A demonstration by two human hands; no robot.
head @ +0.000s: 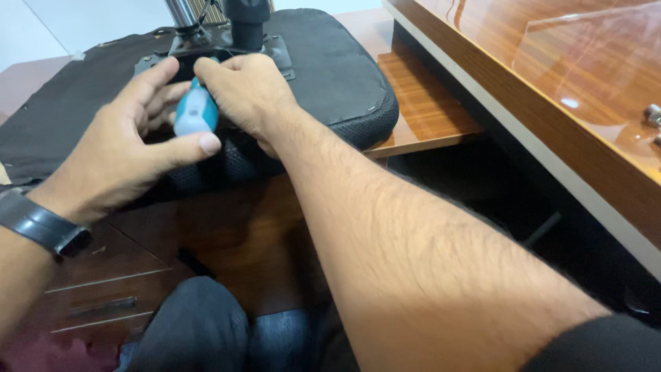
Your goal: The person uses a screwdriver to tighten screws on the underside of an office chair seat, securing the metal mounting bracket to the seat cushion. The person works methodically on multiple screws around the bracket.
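Both hands were in on the upturned office chair seat (330,76), which lay bottom-up across a wooden pull-out shelf (420,103) beside the glossy wooden surface (523,103). The left hand (117,148) cupped the light-blue screwdriver handle (196,114), thumb pressed along its lower side and the other fingers spread loosely behind it. The right hand (248,89) was curled over the top of that handle, knuckles up, closed on it just below the black metal mounting plate (227,48). The tip itself was hidden under the fingers, so whether it sat in a screw head could not be told. To my eye this was a fastening step, and it wanted the tool kept square to the plate, with steady pressure straight down the shaft so the bit would not cam out. The left hand looked best used as a guide, the right as the driver. The seat hung partly off the shelf edge, so a hard lean could have tipped it. A dark wristwatch (41,224) sat on the left wrist; small metal fittings (653,114) lay well apart on the surface.
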